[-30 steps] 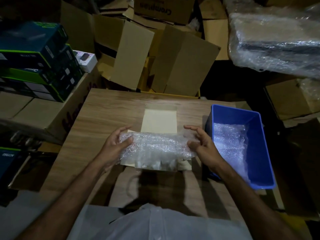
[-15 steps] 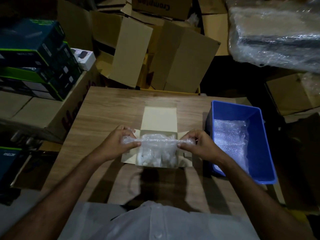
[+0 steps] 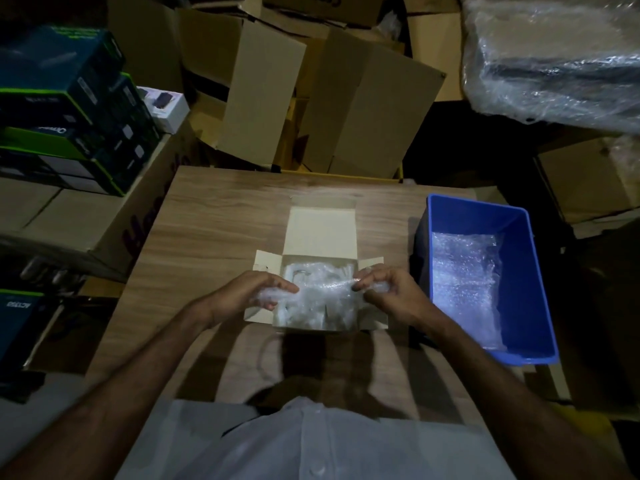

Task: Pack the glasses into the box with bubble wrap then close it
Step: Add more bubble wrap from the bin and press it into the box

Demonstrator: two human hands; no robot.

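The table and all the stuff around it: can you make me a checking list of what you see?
Surface: wooden table, dimly lit.
Job's things: small open box, lid flap up, bubble wrap sheet stretched over it; glasses not clearly visible.
Clutter: blue bin at right holding more bubble wrap.
Grips: left hand and right hand each pinch an end of the sheet.
Cables: nothing seen.
Surroundings: cardboard cartons behind, stacked product boxes at left, plastic-wrapped bundle upper right.

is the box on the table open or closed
Open. The box has its lid flap folded back flat and both side flaps spread, with bubble wrap showing inside, gripped by the left hand and right hand.
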